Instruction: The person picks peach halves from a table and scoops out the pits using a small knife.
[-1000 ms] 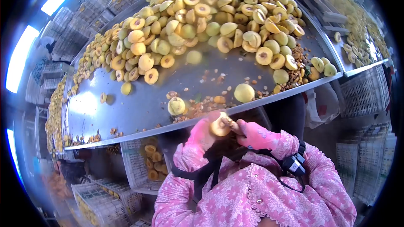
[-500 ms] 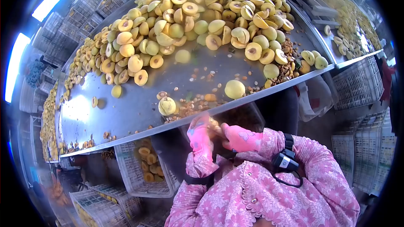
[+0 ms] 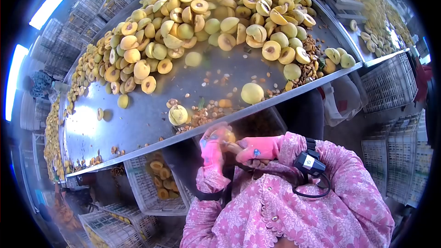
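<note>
My left hand, in a pink glove, is closed round a yellow peach, just over the near edge of the metal table. Most of the peach is hidden by my fingers. My right hand, also gloved in pink, is closed close beside it, its fingertips meeting at the fruit; I cannot tell what it grips. A whole peach and a paler one lie on the table beyond my hands. Between them are scattered pits and scraps.
A large heap of halved peaches covers the far part of the table. Below the near edge stands a white crate with peach halves in it. More crates are stacked at right. A white bag hangs under the table edge.
My right hand has turned and shifted slightly left and down. My left hand has moved a little left, still closed on the peach. The whole view has shifted slightly.
</note>
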### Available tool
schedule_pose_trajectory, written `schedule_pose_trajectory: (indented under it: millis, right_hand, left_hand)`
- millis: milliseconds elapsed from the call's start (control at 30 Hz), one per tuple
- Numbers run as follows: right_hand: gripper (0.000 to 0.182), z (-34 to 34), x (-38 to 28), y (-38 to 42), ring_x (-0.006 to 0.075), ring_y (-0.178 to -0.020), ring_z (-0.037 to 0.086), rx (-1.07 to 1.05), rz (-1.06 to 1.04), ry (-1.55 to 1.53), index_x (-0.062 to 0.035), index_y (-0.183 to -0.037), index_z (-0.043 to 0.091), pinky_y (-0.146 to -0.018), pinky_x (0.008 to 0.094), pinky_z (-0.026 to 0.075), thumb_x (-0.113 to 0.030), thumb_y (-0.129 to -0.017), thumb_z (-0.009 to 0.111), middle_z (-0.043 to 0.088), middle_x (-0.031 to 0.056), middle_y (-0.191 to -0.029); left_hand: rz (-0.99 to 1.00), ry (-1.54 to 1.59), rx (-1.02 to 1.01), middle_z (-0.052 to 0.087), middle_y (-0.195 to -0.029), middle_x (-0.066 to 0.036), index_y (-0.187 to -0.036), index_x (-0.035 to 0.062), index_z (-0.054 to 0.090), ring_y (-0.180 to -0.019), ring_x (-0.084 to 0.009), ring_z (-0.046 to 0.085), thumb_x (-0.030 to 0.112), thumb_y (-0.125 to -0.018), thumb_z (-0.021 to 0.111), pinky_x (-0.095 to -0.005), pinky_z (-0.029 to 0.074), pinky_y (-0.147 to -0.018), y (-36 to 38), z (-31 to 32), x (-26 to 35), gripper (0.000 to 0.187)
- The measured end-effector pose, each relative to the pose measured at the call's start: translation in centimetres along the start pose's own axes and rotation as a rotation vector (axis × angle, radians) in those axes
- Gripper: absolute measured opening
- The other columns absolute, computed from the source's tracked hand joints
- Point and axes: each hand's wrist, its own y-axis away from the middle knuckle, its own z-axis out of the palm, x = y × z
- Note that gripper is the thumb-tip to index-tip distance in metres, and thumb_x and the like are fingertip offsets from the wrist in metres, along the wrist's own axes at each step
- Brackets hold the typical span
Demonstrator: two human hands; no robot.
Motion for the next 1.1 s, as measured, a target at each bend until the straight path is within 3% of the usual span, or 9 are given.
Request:
schedule_pose_trajectory:
  millis: [267, 400, 467, 533, 600, 733, 833, 933, 1100]
  right_hand:
    - [0.016, 1.5, 1.1, -0.1, 0.0037, -0.039, 0.038, -0.097, -0.111, -0.281, -0.0081, -0.076, 0.047, -0.034, 0.0171, 0.029, -0.021, -0.079, 0.056, 0.045, -0.0031, -0.056]
    - [0.019, 0.7, 2.7, -1.6, 0.0073, -0.048, 0.046, -0.331, -0.332, -0.136, -0.0033, -0.086, 0.052, -0.042, 0.0252, 0.039, -0.016, -0.074, 0.06, 0.049, 0.0, -0.058]
    - [0.019, -1.1, 6.7, -5.6, 0.0177, -0.061, 0.058, 0.295, -0.388, 0.703, -0.0005, -0.088, 0.053, -0.052, 0.0348, 0.046, -0.016, -0.077, 0.056, 0.059, 0.0088, -0.07]
    - [0.023, -1.8, 9.2, -6.4, 0.0294, -0.069, 0.062, 0.309, 0.064, 1.356, -0.0011, -0.095, 0.054, -0.057, 0.0418, 0.047, -0.018, -0.078, 0.053, 0.063, 0.0128, -0.079]
    - [0.025, -1.4, 7.8, -4.6, 0.0352, -0.074, 0.061, 0.336, -0.074, 1.228, -0.0014, -0.098, 0.053, -0.059, 0.0439, 0.047, -0.02, -0.081, 0.049, 0.063, 0.0158, -0.081]
    - [0.026, -1.5, 8.1, -4.7, 0.0362, -0.073, 0.062, 0.541, -0.031, 1.108, 0.0006, -0.098, 0.051, -0.06, 0.0455, 0.047, -0.02, -0.083, 0.044, 0.062, 0.0202, -0.08]
    - [0.024, -2.3, 8.7, -4.1, 0.035, -0.07, 0.062, 0.669, -0.038, 0.965, -0.0004, -0.095, 0.054, -0.06, 0.0442, 0.047, -0.018, -0.083, 0.044, 0.062, 0.019, -0.078]
    - [0.02, -8.2, 16.0, -5.5, 0.0336, -0.069, 0.061, -0.027, -0.065, 1.257, -0.0006, -0.091, 0.056, -0.06, 0.0406, 0.047, -0.014, -0.077, 0.051, 0.062, 0.016, -0.078]
    - [0.019, -4.8, 9.8, 0.7, 0.032, -0.071, 0.06, 0.417, -0.015, 0.852, -0.0013, -0.087, 0.055, -0.062, 0.0386, 0.046, -0.017, -0.077, 0.054, 0.059, 0.0149, -0.074]
  left_hand:
    - [0.109, 0.153, 0.01, 0.061, -0.089, -0.014, -0.103, 0.0004, 0.054, -0.076, -0.0217, 0.06, 0.023, -0.084, 0.055, -0.0321, 0.051, -0.06, 2.1, 0.3, 0.8, 0.029]
    - [0.286, 0.39, 0.415, 0.06, -0.093, -0.011, -0.101, 0.0058, 0.055, -0.077, -0.0215, 0.059, 0.028, -0.084, 0.054, -0.0319, 0.048, -0.056, 2.5, -6.4, 4.4, 0.028]
    - [0.507, 0.178, 0.426, 0.059, -0.097, -0.013, -0.105, 0.0054, 0.055, -0.082, -0.0235, 0.059, 0.025, -0.081, 0.058, -0.0324, 0.049, -0.064, 3.0, -14.0, 6.1, 0.031]
    - [0.449, -0.469, 0.637, 0.057, -0.104, -0.014, -0.112, 0.0027, 0.052, -0.091, -0.0262, 0.057, 0.018, -0.08, 0.06, -0.0326, 0.047, -0.077, 4.4, -16.7, 8.5, 0.037]
    - [0.694, -1.822, 1.123, 0.056, -0.107, -0.016, -0.117, -0.0005, 0.049, -0.097, -0.0252, 0.054, 0.016, -0.079, 0.062, -0.0316, 0.042, -0.085, 5.0, -17.1, 9.8, 0.043]
    - [0.429, -1.134, 0.476, 0.06, -0.103, -0.017, -0.112, 0.0063, 0.054, -0.094, -0.0334, 0.057, 0.032, -0.075, 0.068, -0.036, 0.044, -0.082, 2.1, -6.5, 10.4, 0.048]
    - [0.615, -1.274, 0.106, 0.065, -0.086, -0.011, -0.107, 0.0072, 0.056, -0.08, -0.0232, 0.062, 0.035, -0.077, 0.064, -0.0311, 0.047, -0.073, -2.3, 3.9, 7.4, 0.041]
    - [0.425, -1.487, -0.101, 0.062, -0.096, -0.018, -0.108, 0.0073, 0.055, -0.09, -0.0315, 0.059, 0.037, -0.066, 0.071, -0.0356, 0.046, -0.078, -6.3, 12.0, 4.1, 0.054]
    - [0.429, -1.562, -0.168, 0.061, -0.095, -0.017, -0.099, 0.0041, 0.056, -0.089, -0.0315, 0.058, 0.036, -0.06, 0.074, -0.0369, 0.046, -0.078, -9.4, 13.8, 1.3, 0.053]
